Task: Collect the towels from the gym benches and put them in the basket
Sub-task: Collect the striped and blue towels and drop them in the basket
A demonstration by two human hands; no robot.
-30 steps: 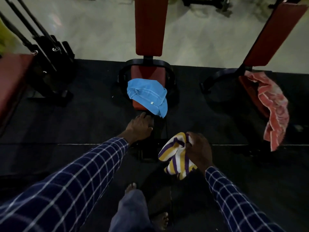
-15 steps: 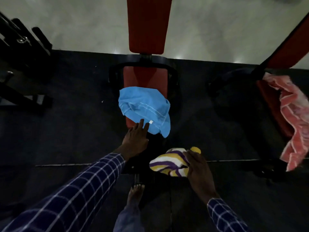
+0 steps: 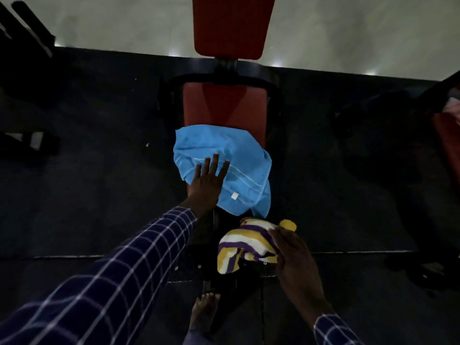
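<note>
Close to us, our right hand (image 3: 296,260) is closed around a bunched yellow, purple and white striped towel (image 3: 245,245), holding it up just past our bare foot (image 3: 205,307) on the dark floor mat (image 3: 82,185). A bit farther out, our left hand (image 3: 205,184) is open wide with its fingers (image 3: 214,163) spread flat on a crumpled light blue towel (image 3: 231,168). That towel lies on the near end of the red padded surface (image 3: 225,108) and hangs over its edge. Past it stands the red backrest pad (image 3: 232,23), with pale floor (image 3: 348,31) behind. Far right, a bit of pink cloth (image 3: 451,105) shows at the edge.
</note>
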